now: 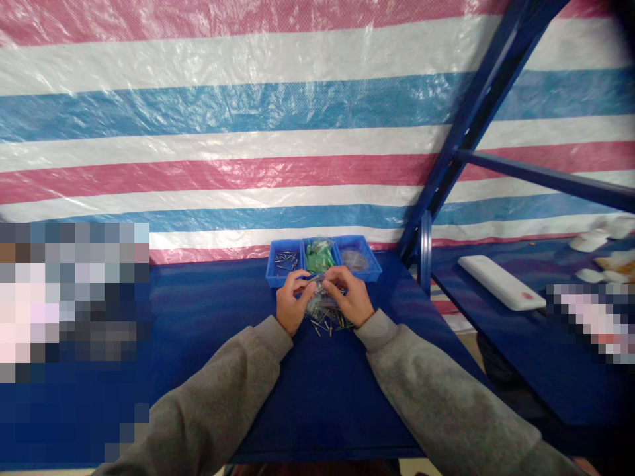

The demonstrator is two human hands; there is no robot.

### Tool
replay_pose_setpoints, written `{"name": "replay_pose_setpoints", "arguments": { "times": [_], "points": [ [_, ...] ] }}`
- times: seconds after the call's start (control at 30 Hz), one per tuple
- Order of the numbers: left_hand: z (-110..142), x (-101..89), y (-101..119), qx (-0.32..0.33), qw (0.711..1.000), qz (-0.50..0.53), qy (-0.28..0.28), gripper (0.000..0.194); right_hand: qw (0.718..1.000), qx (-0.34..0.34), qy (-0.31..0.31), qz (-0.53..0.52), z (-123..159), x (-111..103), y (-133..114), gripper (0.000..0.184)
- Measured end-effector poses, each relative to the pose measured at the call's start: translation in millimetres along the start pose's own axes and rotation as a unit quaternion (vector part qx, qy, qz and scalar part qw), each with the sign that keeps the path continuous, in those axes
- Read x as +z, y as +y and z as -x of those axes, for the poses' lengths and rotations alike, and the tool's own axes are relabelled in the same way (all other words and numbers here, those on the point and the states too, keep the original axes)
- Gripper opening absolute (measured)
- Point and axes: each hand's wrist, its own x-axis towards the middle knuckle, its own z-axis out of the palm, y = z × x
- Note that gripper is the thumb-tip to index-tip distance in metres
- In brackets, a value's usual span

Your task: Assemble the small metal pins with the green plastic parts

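At the far left, a pixelated patch (pixel 59 304) hides whatever lies on that end of the blue table top (pixel 198 317). A grey sweatshirt sleeve (pixel 213 390) enters from the lower left and ends at the left hand (pixel 292 301), which is curled with its fingers reaching toward the right hand. Between them sits a small clear plastic bag (pixel 317 305), partly hidden by the fingers, so its contents and exact grip are hard to make out. The right hand (pixel 351 295) is curled in the same way, its fingertips (pixel 331 281) pinching at the bag from the other side. A loose pile of slim metal pins (pixel 330 322) lies at six o'clock from the bag, directly beneath the hands and partly hidden by them.

At twelve o'clock stands a blue three-compartment parts tray (pixel 285 277). Its left compartment holds similar metal pins, its middle one green-tinted bagged items (pixel 319 256), and its right one a clear bag (pixel 354 259). Farther right, a blue steel rack frame (pixel 476 132) crosses a striped tarpaulin (pixel 317 132). At three o'clock, a white bar-shaped object (pixel 501 281) lies on a lower shelf, beside another pixelated patch (pixel 592 320).
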Motion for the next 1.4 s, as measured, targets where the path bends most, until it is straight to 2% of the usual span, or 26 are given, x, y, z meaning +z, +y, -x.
{"name": "replay_pose_setpoints", "arguments": {
  "times": [0.27, 0.43, 0.53, 0.67, 0.77, 0.83, 1.0, 1.17, 1.4],
  "points": [
    [0.5, 0.9, 2.7, -0.026, 0.998, 0.059, -0.003, 0.019, 0.999, -0.017, 0.010, -0.029, 1.7, -1.0, -2.0, 0.013],
    [-0.7, -0.2, 1.3, -0.025, 0.998, 0.064, 0.005, 0.018, 0.996, -0.079, -0.044, -0.007, 0.3, -2.0, -2.5, 0.014],
    [-0.8, -1.4, 0.8, -0.019, 0.999, 0.051, -0.001, 0.022, 0.997, -0.079, -0.020, 0.010, -0.9, -1.0, -1.8, 0.011],
    [-2.6, -2.8, 3.6, 0.028, 1.000, -0.013, -0.006, 0.021, 0.997, -0.068, 0.026, 0.026, -2.6, -1.0, -1.5, 0.013],
    [-5.2, -3.0, 6.7, 0.077, 0.995, -0.059, 0.006, 0.014, 0.998, -0.053, 0.032, 0.023, -2.9, -1.5, -1.1, 0.014],
    [-5.8, -2.4, 7.7, 0.082, 0.995, -0.052, 0.004, 0.013, 0.999, -0.040, 0.031, 0.018, -2.5, -1.1, -0.5, 0.013],
    [-2.6, 0.1, 4.4, 0.036, 0.999, -0.035, -0.009, 0.013, 1.000, -0.005, 0.020, 0.005, -0.6, 0.5, -0.4, 0.011],
    [-0.7, 1.2, -1.0, -0.009, 1.000, 0.002, 0.015, 0.019, 0.999, 0.010, 0.018, -0.025, 1.3, 1.9, -1.0, 0.008],
    [-3.2, 0.2, 0.1, -0.043, 0.997, 0.065, -0.009, 0.021, 0.998, -0.061, -0.021, -0.006, 0.0, -2.7, -0.9, 0.024]
  ]
}}
